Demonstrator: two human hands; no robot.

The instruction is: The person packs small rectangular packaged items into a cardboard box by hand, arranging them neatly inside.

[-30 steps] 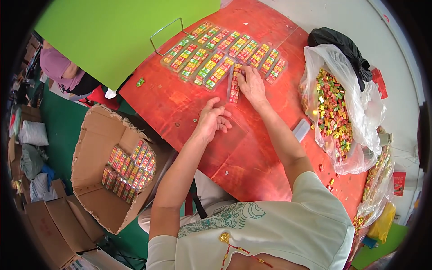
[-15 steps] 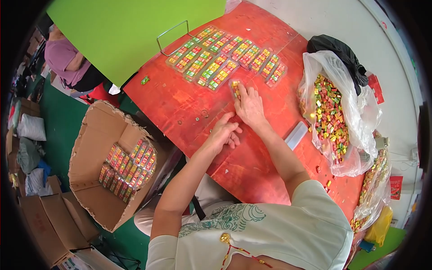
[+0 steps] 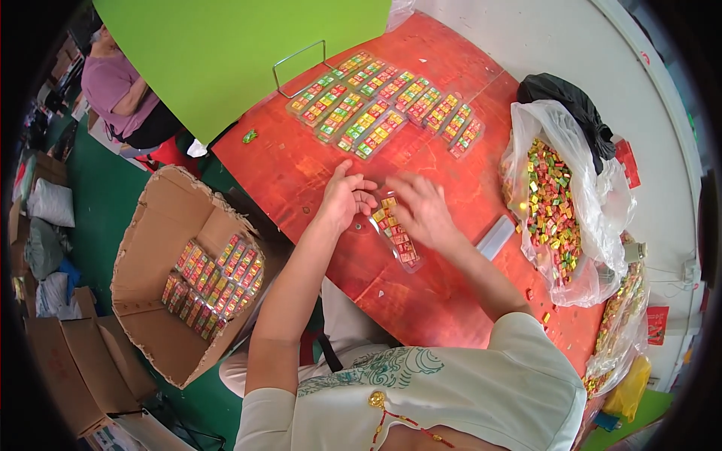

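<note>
In front of me on the red table lies a long clear plastic tray (image 3: 412, 266) filled with small red and yellow wrapped pieces (image 3: 395, 229). My right hand (image 3: 429, 214) is over the tray's right side, slightly blurred, its thumb and fingers apart. Beside the tray's far left end is my left hand (image 3: 344, 198), fingers loosely bent and apart, nothing visible in them. Farther back, several filled clear trays (image 3: 368, 116) lie side by side in rows, their pieces red, yellow and green.
A clear bag (image 3: 519, 161) of loose pieces stands at the right, by a black bag (image 3: 564, 109). A pale oblong plastic piece (image 3: 495, 237) lies near my right forearm. At the left, a cardboard box (image 3: 162, 214) holds filled trays. A person (image 3: 113, 86) is beyond the green panel (image 3: 241, 52).
The tray, formerly near the back rows under my right fingers, now lies closer to me. My right hand has come nearer with it; my left hand has moved up and left.
</note>
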